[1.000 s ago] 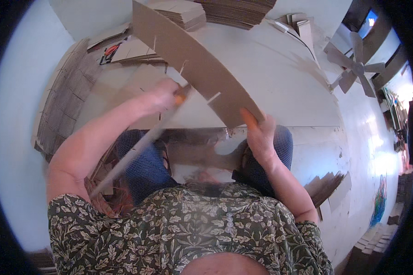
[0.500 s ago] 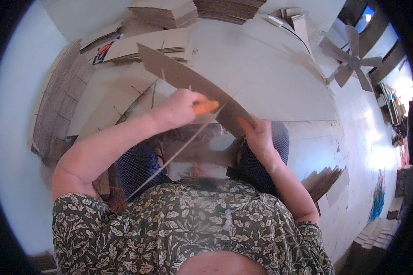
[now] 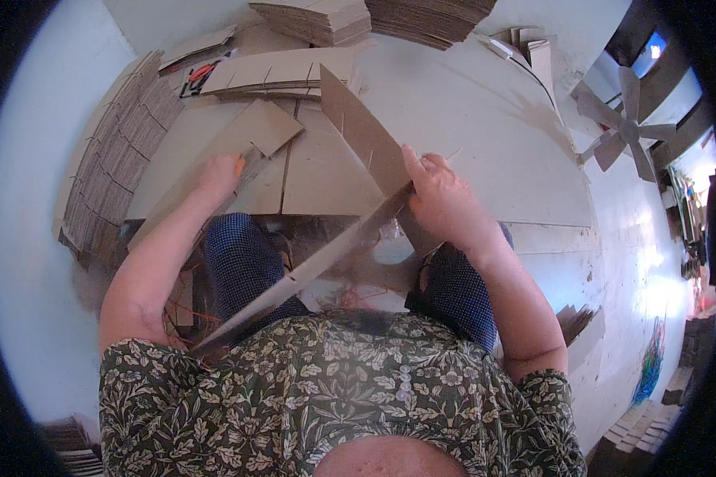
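My right hand (image 3: pixel 447 200) is closed on two slotted cardboard strips that cross under its fingers. The first cardboard strip (image 3: pixel 358 127) slants up and away to the left. A second cardboard strip (image 3: pixel 314 266), seen nearly edge-on, runs down across my lap toward my left elbow. My left hand (image 3: pixel 221 176), with an orange cover on a digit, pinches the edge of another slotted cardboard strip (image 3: pixel 256 133) lying at the left of the table. Some of its fingers are hidden.
Stacked slotted strips (image 3: pixel 119 143) line the left side. More cardboard stacks (image 3: pixel 286 70) (image 3: pixel 429 17) lie at the back, beside orange-handled tools (image 3: pixel 203 78). A fan (image 3: pixel 628 129) stands at the right, and a pale tabletop (image 3: pixel 453 103) spreads ahead.
My left hand has left the crossed strips and moved left to the loose strip. My right hand has shifted its grip upward to where the strips cross, and they have turned.
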Motion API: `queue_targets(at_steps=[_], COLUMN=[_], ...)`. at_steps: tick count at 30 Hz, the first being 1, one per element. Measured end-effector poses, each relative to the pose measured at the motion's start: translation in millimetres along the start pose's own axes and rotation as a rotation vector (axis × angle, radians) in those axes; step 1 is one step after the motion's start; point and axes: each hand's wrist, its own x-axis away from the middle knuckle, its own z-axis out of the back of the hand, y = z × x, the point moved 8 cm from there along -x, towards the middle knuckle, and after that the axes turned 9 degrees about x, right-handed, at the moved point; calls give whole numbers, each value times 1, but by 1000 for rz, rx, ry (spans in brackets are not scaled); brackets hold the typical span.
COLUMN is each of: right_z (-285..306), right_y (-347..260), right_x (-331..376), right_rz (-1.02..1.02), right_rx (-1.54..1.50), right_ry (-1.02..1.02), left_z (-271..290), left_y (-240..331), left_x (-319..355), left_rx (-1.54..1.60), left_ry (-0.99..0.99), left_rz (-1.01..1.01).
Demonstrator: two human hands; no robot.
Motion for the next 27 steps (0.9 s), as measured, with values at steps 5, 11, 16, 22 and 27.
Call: queue_targets(at_steps=[5,11,16,22,27], right_z=[-28,8,22,-10,7], right_y=[15,-5,-14,3,20], right_x=[10,27,23,30,36], right_rz=[-47,132,159,31,19], right_rx=[-62,-251,-289,-281,-330], right_ry=[-192,148,214,-23,62], left_z=[9,59,48,37,54], left_y=[-12,34,120,197,174], left_x=[-13,-25,-11,41,29], left_rx=[93,262,394,792,904], left_ry=[7,-7,-142,-482,-282], left_rz=[17,-38,-285,-259,-177])
